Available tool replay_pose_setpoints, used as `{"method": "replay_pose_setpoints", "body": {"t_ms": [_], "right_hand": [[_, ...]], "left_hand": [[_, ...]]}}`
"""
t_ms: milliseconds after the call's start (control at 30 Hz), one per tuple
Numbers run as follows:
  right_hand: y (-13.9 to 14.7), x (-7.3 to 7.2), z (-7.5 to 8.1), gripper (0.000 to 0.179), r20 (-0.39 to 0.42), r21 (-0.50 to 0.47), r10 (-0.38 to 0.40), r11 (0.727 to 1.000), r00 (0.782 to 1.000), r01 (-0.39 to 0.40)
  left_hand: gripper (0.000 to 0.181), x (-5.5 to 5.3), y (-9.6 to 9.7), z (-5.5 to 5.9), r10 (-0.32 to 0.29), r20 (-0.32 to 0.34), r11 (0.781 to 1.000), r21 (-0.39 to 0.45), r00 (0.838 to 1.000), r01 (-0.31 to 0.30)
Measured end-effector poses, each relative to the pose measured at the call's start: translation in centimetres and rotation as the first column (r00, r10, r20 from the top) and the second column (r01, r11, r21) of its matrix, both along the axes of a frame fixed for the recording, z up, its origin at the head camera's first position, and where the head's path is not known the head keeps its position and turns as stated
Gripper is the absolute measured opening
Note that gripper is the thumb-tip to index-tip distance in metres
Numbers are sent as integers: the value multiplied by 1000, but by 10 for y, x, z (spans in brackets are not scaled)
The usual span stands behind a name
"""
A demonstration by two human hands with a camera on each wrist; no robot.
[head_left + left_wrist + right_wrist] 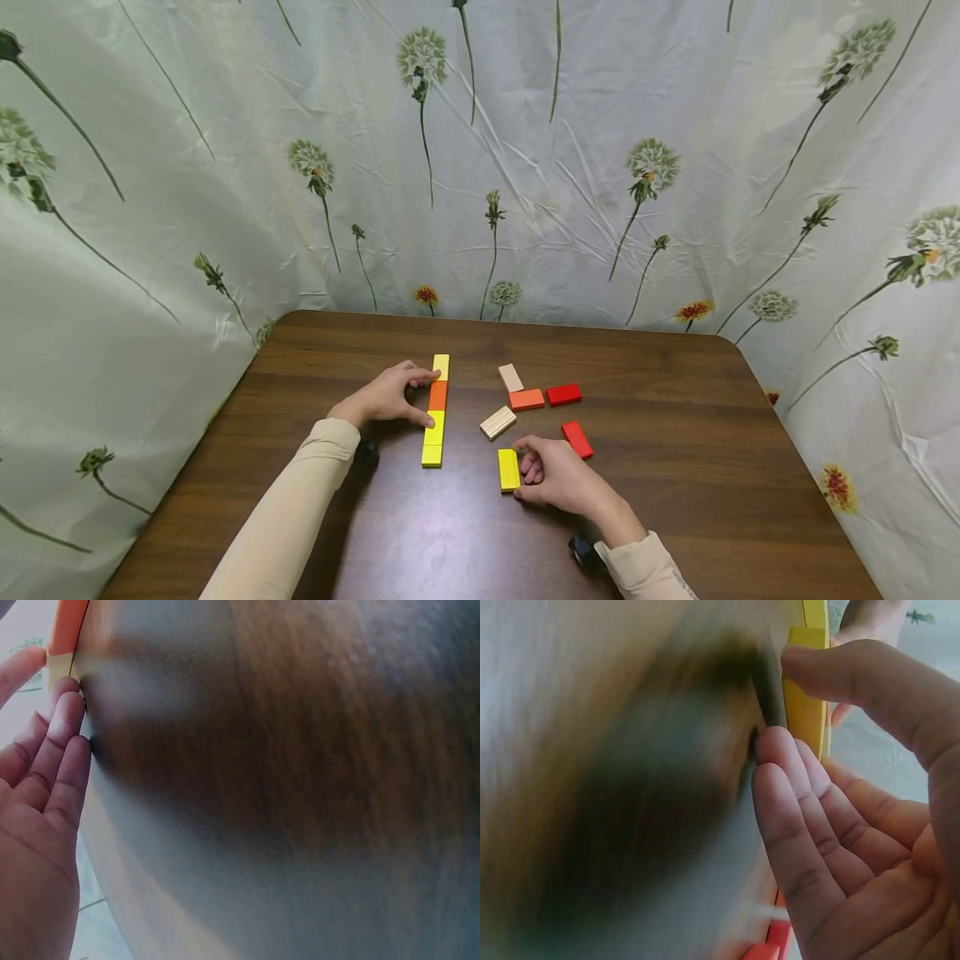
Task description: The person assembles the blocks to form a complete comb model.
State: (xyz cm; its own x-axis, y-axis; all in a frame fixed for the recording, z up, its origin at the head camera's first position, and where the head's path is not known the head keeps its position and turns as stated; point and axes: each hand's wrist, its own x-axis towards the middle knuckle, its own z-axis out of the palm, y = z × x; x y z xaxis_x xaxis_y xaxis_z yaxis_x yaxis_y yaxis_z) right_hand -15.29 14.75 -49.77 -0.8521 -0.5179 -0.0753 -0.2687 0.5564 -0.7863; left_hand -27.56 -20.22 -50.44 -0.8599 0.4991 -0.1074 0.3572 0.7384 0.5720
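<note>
A straight row of blocks lies on the table, with a pale yellow block (442, 362) at its far end. Below it come an orange block (438, 396) and two bright yellow ones, the nearest yellow block (431, 456) ending the row. My left hand (386, 394) is at the row's left side, thumb and index finger spread along it and touching its blocks. To the right of the row, my right hand (558, 477) pinches a separate yellow block (508, 471) by its ends, between thumb and index finger. In the right wrist view, the thumb (840, 671) covers part of this block.
Beyond the right hand lie a pale pink block (511, 377), an orange-red block (527, 399), a plain wooden block (498, 422) and two red ones, the nearer red block (577, 439) close to that hand. A flowered curtain (525, 208) hangs behind the brown table (660, 400).
</note>
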Motion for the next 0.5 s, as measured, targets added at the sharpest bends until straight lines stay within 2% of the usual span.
{"method": "replay_pose_setpoints", "body": {"t_ms": [200,500], "right_hand": [[-18,8,0,52,-37,-16,19,1000,999,-19],[-46,16,0,53,-37,-11,26,1000,999,-26]], "left_hand": [[93,1,0,1,0,7,1000,-2,1000,0],[93,3,1,2,6,14,1000,-14,1000,-6]]}}
